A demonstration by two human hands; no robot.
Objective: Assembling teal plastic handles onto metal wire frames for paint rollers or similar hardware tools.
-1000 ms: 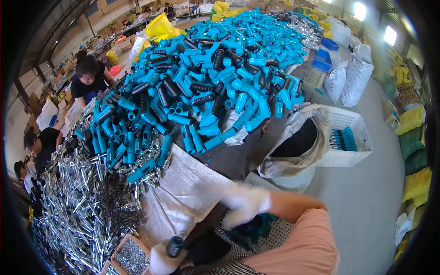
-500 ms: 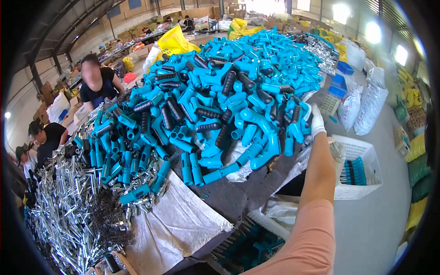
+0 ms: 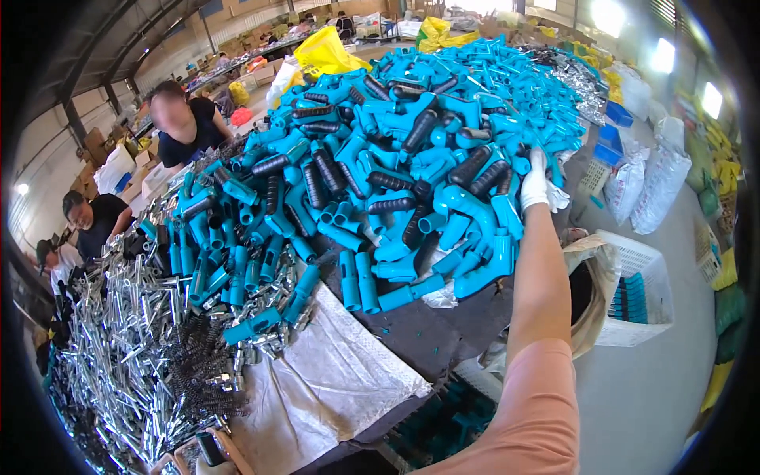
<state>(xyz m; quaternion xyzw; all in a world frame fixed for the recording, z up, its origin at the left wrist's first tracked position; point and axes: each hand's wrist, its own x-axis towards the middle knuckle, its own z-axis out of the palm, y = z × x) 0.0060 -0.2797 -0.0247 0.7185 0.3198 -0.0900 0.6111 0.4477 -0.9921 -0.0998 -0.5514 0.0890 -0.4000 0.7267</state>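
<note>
My right hand [image 3: 536, 188], in a white glove, reaches to the right edge of a big heap of teal plastic tool housings [image 3: 475, 210]. Its fingers are stretched out against the teal pieces, with no piece clearly lifted in them. Several housings in the heap carry black ribbed grips [image 3: 470, 165]. At the lower edge a pale shape, perhaps my gloved left hand [image 3: 217, 469], shows beside a black cylindrical piece [image 3: 210, 448] and a tan frame [image 3: 187, 457]; its fingers cannot be made out.
Silvery metal tubes [image 3: 134, 356] and dark springs [image 3: 198, 360] are piled at left, beside a white woven sheet [image 3: 332, 372]. At right stands a white crate [image 3: 661, 305] with teal-and-black parts. Two people [image 3: 186, 127] work across the table; sacks [image 3: 661, 174] line the right.
My view has shifted, so the heap sits a little further right. My right hand has moved from beside the heap's edge in against the teal housings.
</note>
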